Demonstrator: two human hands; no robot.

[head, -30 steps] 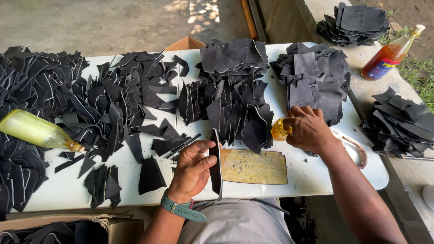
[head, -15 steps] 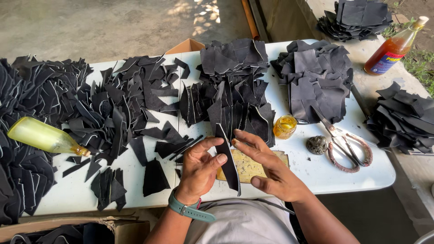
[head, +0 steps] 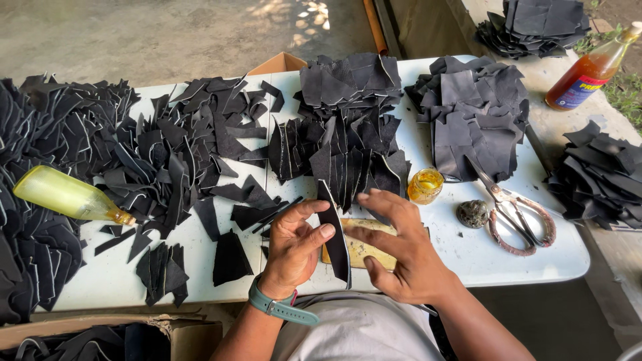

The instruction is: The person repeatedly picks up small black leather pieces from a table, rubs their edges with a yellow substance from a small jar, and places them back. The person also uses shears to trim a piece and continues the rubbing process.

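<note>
**Black strip held up between both hands**

The narrow black leather strip stands above the tan board, pinched by the left hand; the right hand, fingers spread, touches its edge. Handling step; steady grip matters.

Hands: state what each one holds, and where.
Left hand pinches a black strip at mid-length between thumb and fingers; right hand holds nothing.
</note>
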